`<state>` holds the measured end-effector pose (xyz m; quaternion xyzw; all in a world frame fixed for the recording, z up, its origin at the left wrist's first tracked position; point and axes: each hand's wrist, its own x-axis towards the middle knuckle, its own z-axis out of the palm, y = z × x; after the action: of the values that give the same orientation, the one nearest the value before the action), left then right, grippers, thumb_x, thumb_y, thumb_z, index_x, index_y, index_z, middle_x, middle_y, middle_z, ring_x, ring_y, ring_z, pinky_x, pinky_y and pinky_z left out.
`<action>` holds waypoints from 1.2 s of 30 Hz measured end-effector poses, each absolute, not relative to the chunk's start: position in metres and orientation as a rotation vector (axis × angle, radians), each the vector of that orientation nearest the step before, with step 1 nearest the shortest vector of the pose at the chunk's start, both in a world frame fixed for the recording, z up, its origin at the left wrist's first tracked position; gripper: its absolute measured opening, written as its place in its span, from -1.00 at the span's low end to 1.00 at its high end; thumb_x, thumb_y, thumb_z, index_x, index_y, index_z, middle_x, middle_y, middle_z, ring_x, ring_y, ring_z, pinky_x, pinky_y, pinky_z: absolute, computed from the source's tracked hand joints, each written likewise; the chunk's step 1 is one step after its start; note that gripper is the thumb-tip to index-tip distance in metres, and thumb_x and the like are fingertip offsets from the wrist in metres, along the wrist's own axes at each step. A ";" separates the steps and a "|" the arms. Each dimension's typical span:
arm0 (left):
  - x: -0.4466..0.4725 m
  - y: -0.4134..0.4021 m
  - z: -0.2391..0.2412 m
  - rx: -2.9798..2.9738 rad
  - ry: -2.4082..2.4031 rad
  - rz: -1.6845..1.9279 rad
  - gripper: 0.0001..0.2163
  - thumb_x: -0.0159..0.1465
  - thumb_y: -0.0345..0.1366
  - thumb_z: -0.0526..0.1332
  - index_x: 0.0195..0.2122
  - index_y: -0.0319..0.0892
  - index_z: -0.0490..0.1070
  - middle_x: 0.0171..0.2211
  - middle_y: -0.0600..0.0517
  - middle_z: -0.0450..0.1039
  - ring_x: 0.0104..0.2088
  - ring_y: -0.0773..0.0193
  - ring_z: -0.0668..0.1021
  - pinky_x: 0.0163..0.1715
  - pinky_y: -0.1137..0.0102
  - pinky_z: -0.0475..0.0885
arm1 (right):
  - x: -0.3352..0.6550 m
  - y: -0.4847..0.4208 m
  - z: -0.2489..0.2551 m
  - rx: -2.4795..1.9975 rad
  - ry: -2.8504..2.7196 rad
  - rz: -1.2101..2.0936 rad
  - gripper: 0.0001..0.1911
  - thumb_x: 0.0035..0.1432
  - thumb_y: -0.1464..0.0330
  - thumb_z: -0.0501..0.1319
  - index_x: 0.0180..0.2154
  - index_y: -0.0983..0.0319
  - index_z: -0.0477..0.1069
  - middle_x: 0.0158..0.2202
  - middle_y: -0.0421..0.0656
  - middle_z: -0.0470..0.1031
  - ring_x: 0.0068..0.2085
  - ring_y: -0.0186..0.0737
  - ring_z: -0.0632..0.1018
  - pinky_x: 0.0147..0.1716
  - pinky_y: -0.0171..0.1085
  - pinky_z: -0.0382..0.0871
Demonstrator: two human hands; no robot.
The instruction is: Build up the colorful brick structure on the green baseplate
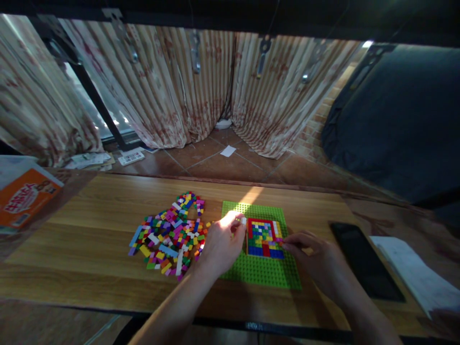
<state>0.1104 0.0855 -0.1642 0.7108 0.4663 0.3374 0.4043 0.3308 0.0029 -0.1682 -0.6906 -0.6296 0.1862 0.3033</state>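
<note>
A green baseplate (264, 273) lies on the wooden table (89, 239) and carries a square patch of colourful bricks (264, 237) framed in red. My left hand (221, 247) rests over the plate's left edge, its fingers pinched on a small white brick (243, 221) just beside the patch's top left corner. Over the plate's right side, my right hand (316, 256) has its fingertips closed on a small purple brick (279, 239) at the patch's right edge. A loose pile of mixed bricks (168, 235) spreads to the left of the plate.
A dark phone (364, 261) lies right of the plate, with white paper (413, 275) beyond it. An orange box (25, 196) sits at the table's far left. Behind the table are a tiled floor, patterned curtains (172, 91) and a dark covered bulk (398, 124).
</note>
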 end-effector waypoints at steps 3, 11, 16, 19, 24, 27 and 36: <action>0.110 0.086 -0.165 1.785 1.180 0.849 -0.79 0.26 -0.31 0.14 -0.12 -0.22 0.46 -0.32 -0.06 0.61 -0.32 0.19 0.63 -0.31 0.38 0.52 | 0.331 0.004 -0.170 -1.851 -1.581 0.582 -0.81 0.13 0.21 0.25 -0.38 0.16 0.57 -0.37 -0.15 0.60 -0.34 -0.16 0.59 -0.37 -0.23 0.44; 0.110 0.085 -0.164 1.800 1.192 0.835 -0.79 0.26 -0.31 0.14 -0.13 -0.20 0.47 -0.28 -0.06 0.62 -0.27 0.17 0.64 -0.27 0.37 0.52 | 0.328 0.006 -0.164 -1.973 -1.359 0.848 -0.75 0.02 0.14 0.28 -0.39 0.18 0.60 -0.41 -0.14 0.63 -0.36 -0.14 0.60 -0.39 -0.26 0.43; 0.111 0.084 -0.162 1.824 1.193 0.806 -0.80 0.27 -0.31 0.12 -0.15 -0.19 0.47 -0.32 -0.04 0.61 -0.30 0.18 0.63 -0.33 0.39 0.50 | 0.320 0.008 -0.157 -1.986 -1.341 0.819 -0.75 -0.01 0.15 0.27 -0.44 0.17 0.60 -0.46 -0.15 0.62 -0.42 -0.14 0.60 -0.47 -0.28 0.42; 0.111 0.083 -0.161 1.856 1.175 0.800 -0.82 0.28 -0.32 0.11 -0.17 -0.17 0.47 -0.34 -0.01 0.59 -0.32 0.21 0.62 -0.34 0.41 0.48 | 0.318 0.009 -0.156 -1.975 -1.351 0.803 -0.75 0.01 0.16 0.26 -0.44 0.17 0.60 -0.47 -0.15 0.62 -0.43 -0.15 0.60 -0.48 -0.29 0.41; 0.111 0.084 -0.163 1.875 1.178 0.810 -0.83 0.29 -0.32 0.10 -0.17 -0.16 0.45 -0.33 0.00 0.59 -0.30 0.21 0.62 -0.32 0.42 0.47 | 0.317 0.010 -0.157 -1.983 -1.352 0.762 -0.74 0.01 0.14 0.26 -0.44 0.17 0.61 -0.45 -0.15 0.63 -0.41 -0.13 0.61 -0.47 -0.28 0.42; 0.111 0.084 -0.164 1.900 1.187 0.802 -0.83 0.29 -0.33 0.11 -0.17 -0.16 0.45 -0.33 0.00 0.59 -0.30 0.21 0.62 -0.31 0.41 0.47 | 0.316 0.011 -0.158 -1.978 -1.338 0.749 -0.74 -0.01 0.13 0.28 -0.43 0.16 0.62 -0.45 -0.14 0.63 -0.42 -0.11 0.61 -0.46 -0.26 0.44; 0.110 0.083 -0.164 1.958 1.195 0.831 -0.83 0.28 -0.35 0.12 -0.17 -0.15 0.48 -0.40 0.02 0.59 -0.36 0.24 0.62 -0.35 0.44 0.48 | 0.321 0.015 -0.168 -1.861 -1.165 0.956 -0.66 -0.08 0.11 0.33 -0.33 0.20 0.64 -0.35 -0.07 0.65 -0.34 -0.07 0.63 -0.36 -0.20 0.48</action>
<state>0.1103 0.0834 -0.1635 0.7535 0.4600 0.3200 0.3438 0.3214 0.0145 -0.1676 -0.7236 -0.4530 0.3717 0.3648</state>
